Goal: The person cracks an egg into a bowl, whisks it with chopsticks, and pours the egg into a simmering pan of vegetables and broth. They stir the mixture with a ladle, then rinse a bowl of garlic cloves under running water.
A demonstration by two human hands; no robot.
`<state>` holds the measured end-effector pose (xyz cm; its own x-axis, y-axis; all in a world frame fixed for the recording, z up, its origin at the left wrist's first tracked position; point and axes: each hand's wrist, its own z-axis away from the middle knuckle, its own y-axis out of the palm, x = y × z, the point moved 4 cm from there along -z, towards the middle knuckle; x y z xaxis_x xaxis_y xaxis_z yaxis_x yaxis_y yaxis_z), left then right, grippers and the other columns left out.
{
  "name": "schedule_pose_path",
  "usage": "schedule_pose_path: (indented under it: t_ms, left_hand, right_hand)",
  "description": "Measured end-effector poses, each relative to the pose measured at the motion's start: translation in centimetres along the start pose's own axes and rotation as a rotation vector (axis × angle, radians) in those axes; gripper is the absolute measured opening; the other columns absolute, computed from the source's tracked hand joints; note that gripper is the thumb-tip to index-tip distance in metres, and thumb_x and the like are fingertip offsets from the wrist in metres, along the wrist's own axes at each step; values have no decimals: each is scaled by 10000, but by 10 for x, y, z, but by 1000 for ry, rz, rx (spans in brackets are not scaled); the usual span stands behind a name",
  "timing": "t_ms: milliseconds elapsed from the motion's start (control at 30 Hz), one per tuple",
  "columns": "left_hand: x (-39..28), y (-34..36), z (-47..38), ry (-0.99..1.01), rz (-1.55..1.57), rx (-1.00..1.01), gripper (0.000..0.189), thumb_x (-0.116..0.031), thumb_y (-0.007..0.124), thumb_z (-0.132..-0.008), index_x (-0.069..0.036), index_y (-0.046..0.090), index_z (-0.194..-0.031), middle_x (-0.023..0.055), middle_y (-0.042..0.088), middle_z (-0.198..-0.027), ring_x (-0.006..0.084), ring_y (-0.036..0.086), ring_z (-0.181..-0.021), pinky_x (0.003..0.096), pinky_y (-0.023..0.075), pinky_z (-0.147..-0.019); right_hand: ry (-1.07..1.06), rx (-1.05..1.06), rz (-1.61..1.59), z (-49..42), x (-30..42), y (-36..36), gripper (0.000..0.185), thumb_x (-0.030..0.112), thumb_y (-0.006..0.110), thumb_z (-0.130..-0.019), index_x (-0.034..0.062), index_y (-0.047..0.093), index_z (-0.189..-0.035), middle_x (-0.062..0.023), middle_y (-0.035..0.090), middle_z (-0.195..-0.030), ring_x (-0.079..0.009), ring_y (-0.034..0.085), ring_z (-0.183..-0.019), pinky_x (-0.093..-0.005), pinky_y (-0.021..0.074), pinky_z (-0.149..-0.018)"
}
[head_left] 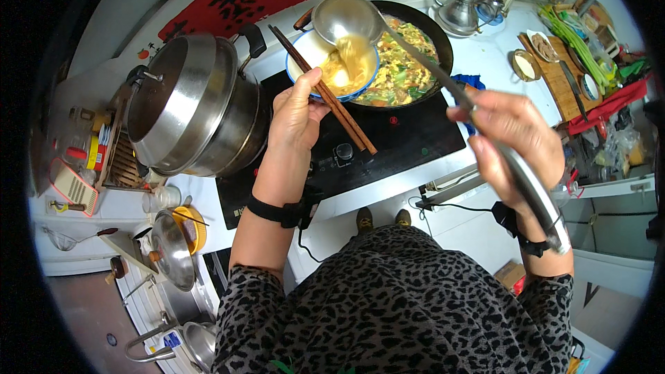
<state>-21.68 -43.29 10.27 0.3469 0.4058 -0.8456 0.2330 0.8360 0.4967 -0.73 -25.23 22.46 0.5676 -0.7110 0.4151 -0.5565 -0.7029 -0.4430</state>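
My left hand point(301, 109) holds a blue-rimmed white bowl point(304, 47) by its near side, with a pair of wooden chopsticks point(343, 114) under the thumb, lying across the bowl's left side. In my right hand point(511, 140) is the handle of a metal ladle point(345, 15), whose tilted cup is above the bowl. Yellowish soup point(353, 57) pours from the ladle into the bowl, where something pale lies in the liquid. Just right of the bowl, a black wok point(447, 52) holds soup with egg, green leaves and reddish pieces.
A large steel steamer pot point(208, 109) stands left on the black cooktop point(415, 132). Kettles point(460, 13) stand behind the wok. At right, a wooden cutting board point(558, 83) bears a knife point(571, 85), a dish of meat point(543, 45) and celery-like stalks. A lid point(174, 254) and sink lie lower left.
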Motion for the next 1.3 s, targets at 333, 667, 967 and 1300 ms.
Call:
schedule_pose_path:
  t_ms: [333,667,967,1300]
  left_hand:
    - [15,14,-10,-64,2,40,472,-246,713,-817,101,558,-1097,168,640,-1036,247,628,-947,425,497,-857]
    - [-1,4,-17,-58,-51,-48,472,-244,718,-807,101,565,-1091,168,645,-1023,247,645,-915,419,529,-825]
    - [-4,4,-27,-57,-93,-48,509,-283,732,-794,94,563,-1092,151,637,-1015,229,629,-908,396,521,-831]
    - [-2,5,-32,-89,-109,18,548,-262,730,-803,44,499,-1194,160,598,-1134,264,624,-1011,422,553,-822]
  right_hand:
    - [144,-219,-171,14,-41,-12,208,-44,596,-869,-38,567,-1075,-200,603,-1055,-264,680,-899,-322,564,-790]
    - [346,-281,-99,55,-71,-3,169,-73,604,-847,-59,577,-1013,-207,629,-992,-242,670,-886,-322,567,-799]
    - [380,-241,-127,67,-79,1,143,-50,550,-900,-60,554,-1043,-201,597,-1048,-279,674,-926,-355,561,-849]
    - [401,-261,-69,74,-89,0,129,-46,575,-882,-46,565,-1011,-200,618,-1020,-255,676,-898,-336,556,-814]
